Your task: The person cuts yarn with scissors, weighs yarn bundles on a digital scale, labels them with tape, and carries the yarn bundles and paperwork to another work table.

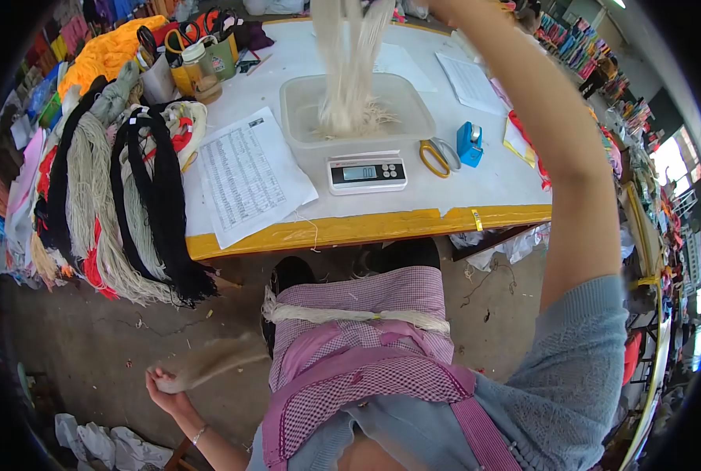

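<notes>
Low at the left, my left hand (167, 392) is closed round one end of a beige yarn bundle (221, 359), which trails blurred toward my lap. My right arm reaches up past the top edge, and only part of my right hand (442, 8) shows there, its fingers out of frame. Pale yarn strands (350, 71) hang from the top of the view into a translucent plastic tub (291, 118). Directly in front of the tub stands a digital scale (367, 172) reading about 0.0. A cream skein (327, 315) lies across my lap on the checked apron.
Printed sheets (248, 177) lie left of the scale; scissors (440, 157) and a blue tape dispenser (470, 144) sit right. Black and cream skeins (91, 180) hang over the left side. A jar (201, 72) stands behind them. The table's yellow edge (350, 229) faces me.
</notes>
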Motion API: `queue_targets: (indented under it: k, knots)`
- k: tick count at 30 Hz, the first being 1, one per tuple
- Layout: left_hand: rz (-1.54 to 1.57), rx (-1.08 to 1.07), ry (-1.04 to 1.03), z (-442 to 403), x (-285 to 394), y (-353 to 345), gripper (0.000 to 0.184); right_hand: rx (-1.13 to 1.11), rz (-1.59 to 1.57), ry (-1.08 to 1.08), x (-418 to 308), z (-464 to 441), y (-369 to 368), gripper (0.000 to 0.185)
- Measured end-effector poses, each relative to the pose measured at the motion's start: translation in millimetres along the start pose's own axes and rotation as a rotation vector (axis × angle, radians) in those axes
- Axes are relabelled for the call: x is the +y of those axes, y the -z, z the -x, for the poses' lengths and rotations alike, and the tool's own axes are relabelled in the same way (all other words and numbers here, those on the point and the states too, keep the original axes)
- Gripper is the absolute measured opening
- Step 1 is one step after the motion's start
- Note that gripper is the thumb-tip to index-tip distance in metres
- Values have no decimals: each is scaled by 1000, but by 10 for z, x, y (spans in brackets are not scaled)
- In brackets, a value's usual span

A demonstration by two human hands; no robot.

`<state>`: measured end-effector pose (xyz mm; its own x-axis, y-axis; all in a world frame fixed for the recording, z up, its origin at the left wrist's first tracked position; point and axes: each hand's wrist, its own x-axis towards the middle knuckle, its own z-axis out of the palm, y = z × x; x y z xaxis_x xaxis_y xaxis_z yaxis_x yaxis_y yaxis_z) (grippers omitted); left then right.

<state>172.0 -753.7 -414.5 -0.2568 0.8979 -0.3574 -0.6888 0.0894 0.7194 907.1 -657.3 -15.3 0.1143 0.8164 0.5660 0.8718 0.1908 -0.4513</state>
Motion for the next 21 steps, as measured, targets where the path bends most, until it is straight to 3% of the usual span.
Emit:
queue_targets:
  k: [1,2,3,5,8,11,13,15,16,17,19,20,21]
  knots:
    - [110,-124,61,82,68,-241,22,-94,65,61,257,290,-242,33]
    - [220,-247,125,157,110,-467,34,-79,423,183,387,547,-389,41]
    - [219,-246,130,207,106,-643,34,-61,531,45,127,1045,-589,46]
    - [322,-794,170,303,58,-963,49,-101,459,36,96,1678,-783,49]
    - [357,-848,195,469,-3,-1394,50,-5,429,63,-158,2409,-841,55]
    - [125,-637,135,465,-116,-1635,40,52,351,91,-413,2863,-834,66]
    - [100,-630,156,695,-245,-1994,35,195,356,113,-577,3065,-846,66]
    - [75,-670,179,975,-444,-2369,38,173,192,86,-736,3225,-934,49]
    - [72,-799,251,1148,-536,-2569,43,140,77,81,-778,3312,-1014,41]
    - [-7,-870,280,1338,-678,-2727,51,34,-67,-29,-905,3369,-1108,22]
    - [-358,-1236,179,1703,-853,-3037,74,-39,-571,-212,-1172,3444,-1312,20]
    - [-688,-1516,-148,1693,-952,-3180,76,-123,-755,-296,-1306,3466,-1359,28]
    - [-935,-1569,-503,1782,-1005,-3260,78,-235,-919,-396,-1323,3549,-1460,34]
